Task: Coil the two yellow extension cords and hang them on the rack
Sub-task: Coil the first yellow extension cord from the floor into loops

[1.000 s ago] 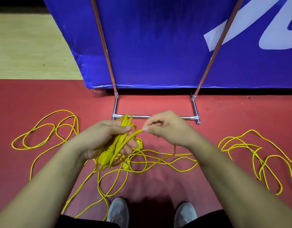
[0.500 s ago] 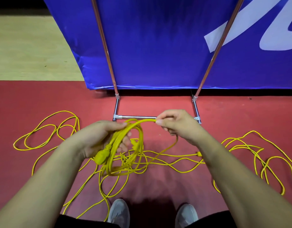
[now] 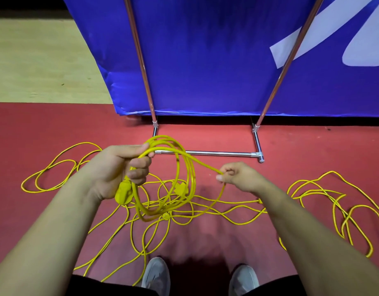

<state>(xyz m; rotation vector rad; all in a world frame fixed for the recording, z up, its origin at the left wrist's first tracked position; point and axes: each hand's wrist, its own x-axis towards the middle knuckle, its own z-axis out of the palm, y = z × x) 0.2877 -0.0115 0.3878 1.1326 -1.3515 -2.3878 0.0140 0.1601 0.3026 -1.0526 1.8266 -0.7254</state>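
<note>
Left hand (image 3: pixel 118 167): fingers clenched round the gathered loops of the yellow cord coil (image 3: pixel 190 174), thumb laid over the top strands. About 4 loops hang down and to the right from that grip. The yellow plug (image 3: pixel 124 193) sticks out below the palm, by the wrist.

Right hand (image 3: pixel 241 176): fingers curled, thumb and index pinching 1 strand of the same cord. The strand runs up and left from the pinch to the top of the coil; below the pinch it drops to the red floor (image 3: pixel 34 129).

Hands are apart, with the coil between them, nearer the left hand. The rest of the cord lies loose on the floor: left loops (image 3: pixel 87 143), right tangle (image 3: pixel 330 172), more strands crossing under the coil.

The rack (image 3: pixel 216 153) base bar sits just beyond the coil's top, 2 uprights rising in front of the blue banner (image 3: pixel 205 60). 2 grey shoes (image 3: pixel 156 274) at the near edge.
</note>
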